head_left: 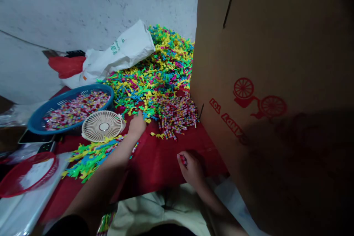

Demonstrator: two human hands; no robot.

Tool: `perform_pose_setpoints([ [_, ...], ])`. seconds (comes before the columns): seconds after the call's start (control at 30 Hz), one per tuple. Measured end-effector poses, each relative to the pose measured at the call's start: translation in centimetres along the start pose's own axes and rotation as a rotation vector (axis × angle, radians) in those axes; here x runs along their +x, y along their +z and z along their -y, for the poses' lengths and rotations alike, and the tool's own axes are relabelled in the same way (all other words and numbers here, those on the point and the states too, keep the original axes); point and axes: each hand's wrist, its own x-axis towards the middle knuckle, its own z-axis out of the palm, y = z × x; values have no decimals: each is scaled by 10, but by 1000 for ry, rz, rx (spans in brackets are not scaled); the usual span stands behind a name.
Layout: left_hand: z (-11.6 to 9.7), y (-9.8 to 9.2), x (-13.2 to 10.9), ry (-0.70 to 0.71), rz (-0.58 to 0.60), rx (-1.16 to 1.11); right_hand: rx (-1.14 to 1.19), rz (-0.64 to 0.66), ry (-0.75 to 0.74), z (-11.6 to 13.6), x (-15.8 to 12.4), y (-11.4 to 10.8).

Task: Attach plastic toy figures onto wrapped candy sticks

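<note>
My left hand [137, 124] reaches to the near edge of a big heap of small yellow, green, blue and pink plastic figures [135, 84]. Its fingers look curled; whatever they grip is hidden. Lower down, my right hand [191, 167] is closed over the red table [157, 158], with the pink-red end of a candy-filled tube [183, 159] showing in its fist. Between and beyond the hands lies a pile of similar tubes [178, 114]. One yellow figure [157, 135] rests apart, beside that pile. Left of my left forearm, figure-topped tubes [92, 158] lie in a bundle.
A large cardboard box [265, 62] walls off the right side. To the left stand a blue basket [34, 121] of candy tubes, a white round fan [103, 127], and a red basket [8, 188] on plastic sheets. A white sack [124, 51] slumps against the heap.
</note>
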Motion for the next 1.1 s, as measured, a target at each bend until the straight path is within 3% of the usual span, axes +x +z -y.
perform_pose_setpoints([
  [0.2,13,6,-63,72,-82,-152,-13,17,9,3,2,-2],
  [0.33,2,27,-115,262,-20,-254,-20,1,24,3,2,-1],
  [0.43,-7,40,-140,372,60,-305,-24,-6,34,4,2,-2],
  [0.7,-7,36,-159,394,65,-433,63,-63,112,9,1,-8],
  [0.87,-11,34,-165,358,2,-512,5,254,-54,21,-5,-9],
  [0.93,-15,37,-169,360,-18,-547,-75,318,-120,26,-9,-4],
  [1.1,-22,42,-177,272,-101,-742,-182,198,-46,26,-13,15],
])
